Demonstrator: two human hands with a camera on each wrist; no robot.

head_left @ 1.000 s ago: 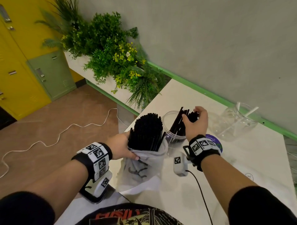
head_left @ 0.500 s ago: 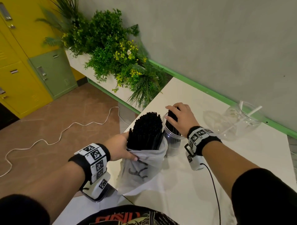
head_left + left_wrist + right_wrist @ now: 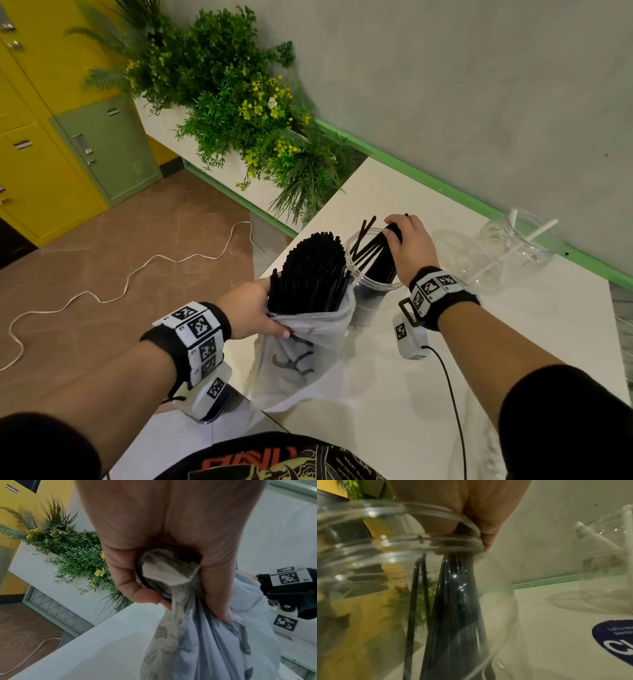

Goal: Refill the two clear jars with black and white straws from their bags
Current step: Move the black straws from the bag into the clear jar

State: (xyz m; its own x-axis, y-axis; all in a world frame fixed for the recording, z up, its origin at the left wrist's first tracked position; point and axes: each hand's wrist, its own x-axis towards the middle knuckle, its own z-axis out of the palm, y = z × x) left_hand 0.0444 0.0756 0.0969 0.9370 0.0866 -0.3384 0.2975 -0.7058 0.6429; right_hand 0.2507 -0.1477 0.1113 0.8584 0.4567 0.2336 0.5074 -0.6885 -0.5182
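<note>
The right hand (image 3: 409,241) grips a light, springy bunch of black straws (image 3: 383,255) by what seem their tops inside the jar (image 3: 370,274) beneath it, while the left hand (image 3: 253,308) clutches the soft bag (image 3: 301,346) at its neck.

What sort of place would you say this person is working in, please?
Probably a café or an office pantry, though I can't be sure. Clear jars on a white counter serve as straw holders, yellow and green lockers line the wall, and a planter of decorative greenery borders the counter.
</note>
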